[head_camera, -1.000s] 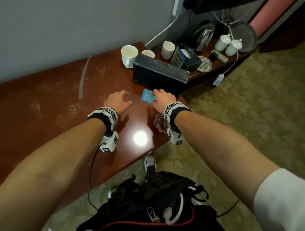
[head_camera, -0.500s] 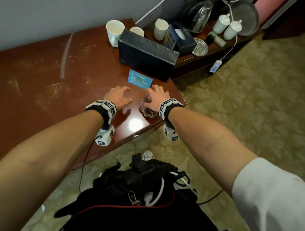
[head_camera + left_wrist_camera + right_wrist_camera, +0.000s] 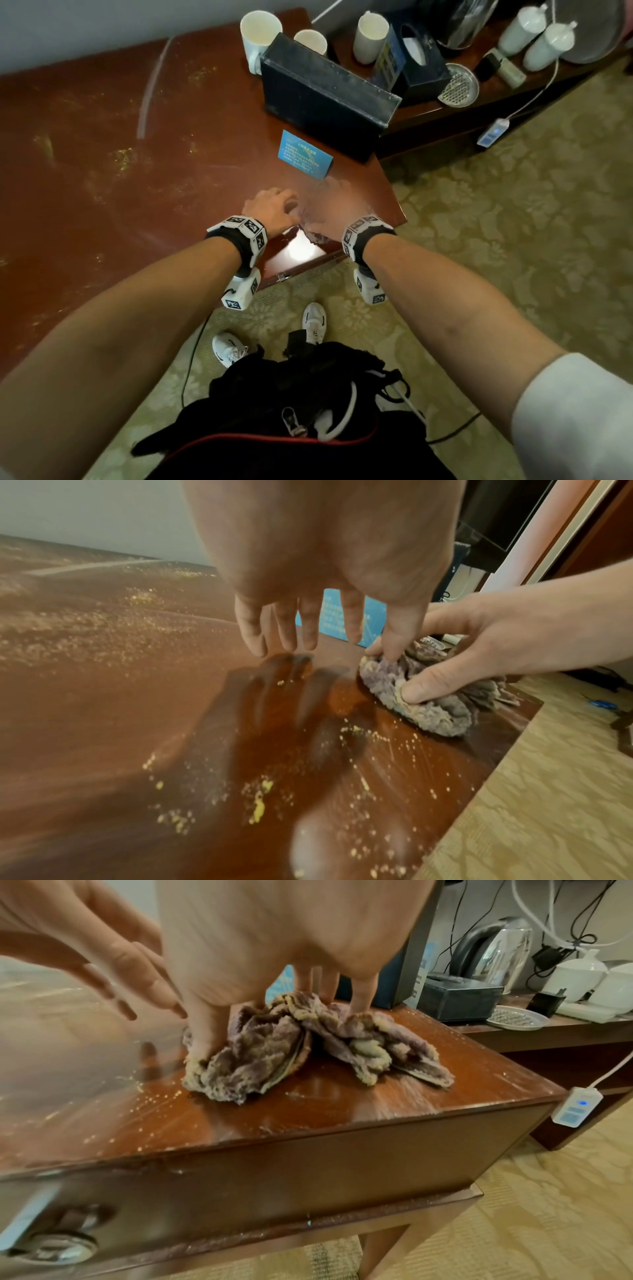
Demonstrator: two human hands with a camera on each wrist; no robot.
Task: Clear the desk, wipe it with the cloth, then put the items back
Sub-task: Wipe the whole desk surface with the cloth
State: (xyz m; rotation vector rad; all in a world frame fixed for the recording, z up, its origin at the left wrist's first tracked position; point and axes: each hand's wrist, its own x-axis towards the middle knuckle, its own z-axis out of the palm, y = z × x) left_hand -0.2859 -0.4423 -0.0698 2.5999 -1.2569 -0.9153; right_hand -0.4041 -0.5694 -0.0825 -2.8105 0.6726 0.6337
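A crumpled purple-grey cloth (image 3: 274, 1047) lies on the red-brown desk (image 3: 137, 205) near its front right corner. My right hand (image 3: 274, 961) comes down on it, thumb and fingers curled into the folds, as the left wrist view shows on the cloth (image 3: 435, 712). My left hand (image 3: 308, 631) hovers just left of it, fingers straight and spread, its thumb at the cloth's edge. In the head view both hands, left hand (image 3: 274, 209) and right hand (image 3: 330, 209), sit side by side and are blurred. Yellow crumbs (image 3: 260, 804) dot the desk.
A blue card (image 3: 305, 158) stands just beyond the hands, with a black box (image 3: 325, 99) and white mugs (image 3: 260, 34) behind it. On the lower side shelf are a tissue box (image 3: 459, 999), a kettle (image 3: 493, 950) and a hanging white adapter (image 3: 577, 1106). A black bag (image 3: 291, 394) lies on the floor.
My right hand has left the blue card, drawn back to the front edge and taken hold of the cloth. My left hand has closed in beside it.
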